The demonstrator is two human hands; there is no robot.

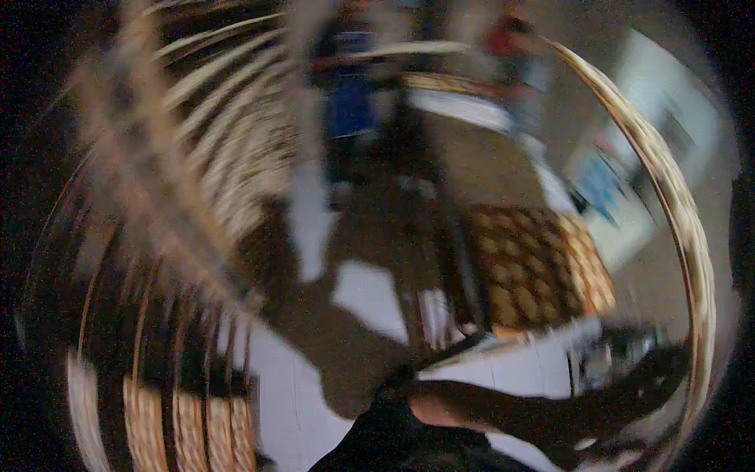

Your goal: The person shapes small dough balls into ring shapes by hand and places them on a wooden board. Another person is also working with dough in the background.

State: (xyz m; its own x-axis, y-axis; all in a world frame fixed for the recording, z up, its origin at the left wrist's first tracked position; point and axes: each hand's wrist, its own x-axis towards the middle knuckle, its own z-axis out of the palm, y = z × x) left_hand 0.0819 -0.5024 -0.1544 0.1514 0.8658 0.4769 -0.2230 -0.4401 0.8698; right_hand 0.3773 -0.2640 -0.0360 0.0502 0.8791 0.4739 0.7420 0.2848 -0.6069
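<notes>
curved strand (pixel 698 259), pale and ridged like cane, bows down the right side, close to the camera; blur hides both hands, so i cannot tell whether they are open or closed. dark cloth (pixel 385 440) sits at the lower middle. at lower left, thin rods (pixel 139 330) meet tan woven bands (pixel 144 425). beyond lies smooth whitish floor (pixel 287 385) under dark shadows, then a dappled woven panel (pixel 523 275); farther, a pale board (pixel 649 71).

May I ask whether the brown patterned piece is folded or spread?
Cannot tell: the brown patterned piece shows a broad dark face and paler right side, but blur leaves folds unclear.
</notes>
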